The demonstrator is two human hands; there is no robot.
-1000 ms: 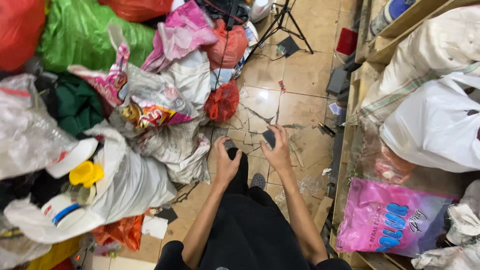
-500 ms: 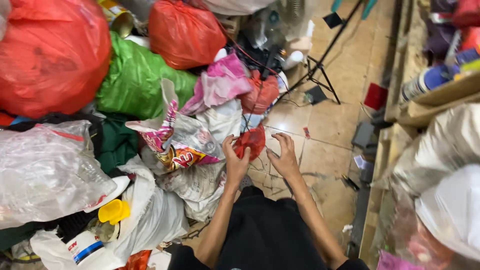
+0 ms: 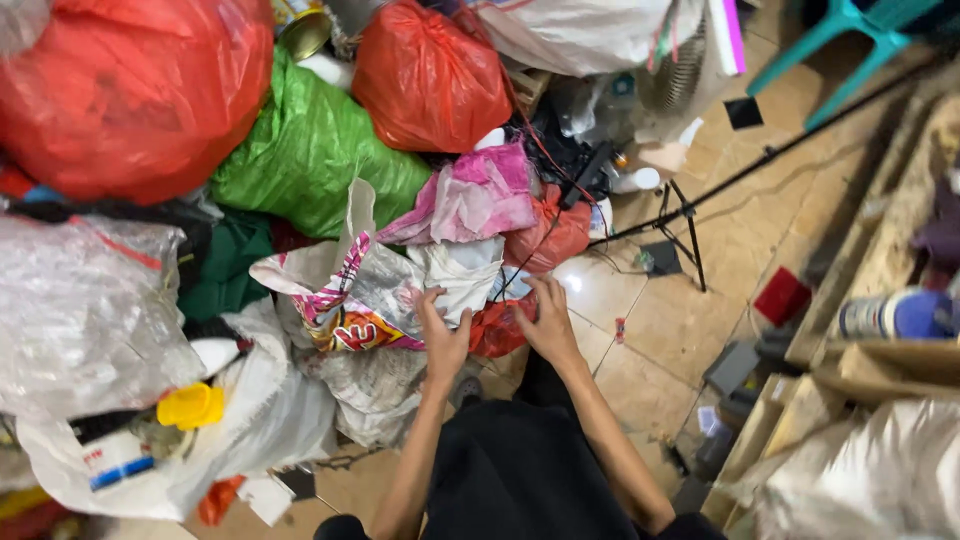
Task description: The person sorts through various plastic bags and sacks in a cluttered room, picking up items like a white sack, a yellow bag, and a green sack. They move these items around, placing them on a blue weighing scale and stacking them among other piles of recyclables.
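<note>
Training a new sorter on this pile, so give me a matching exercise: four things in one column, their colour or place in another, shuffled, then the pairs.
Things:
1. left hand
2. right hand
3. cap
4. big bag beside the red sacks

Descriptions:
A. yellow
B. green
C. on the small red bag
D. on the crumpled white bag

Pairs: 1-D, 2-C, 3-A, 4-B

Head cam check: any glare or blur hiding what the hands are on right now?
Head view: one bright glare patch on the floor tile, just right of the small red bag both hands touch; the left hand and right hand are sharp and evenly lit; frame edges bend and soften, so the shelf at right looks blurred.
</note>
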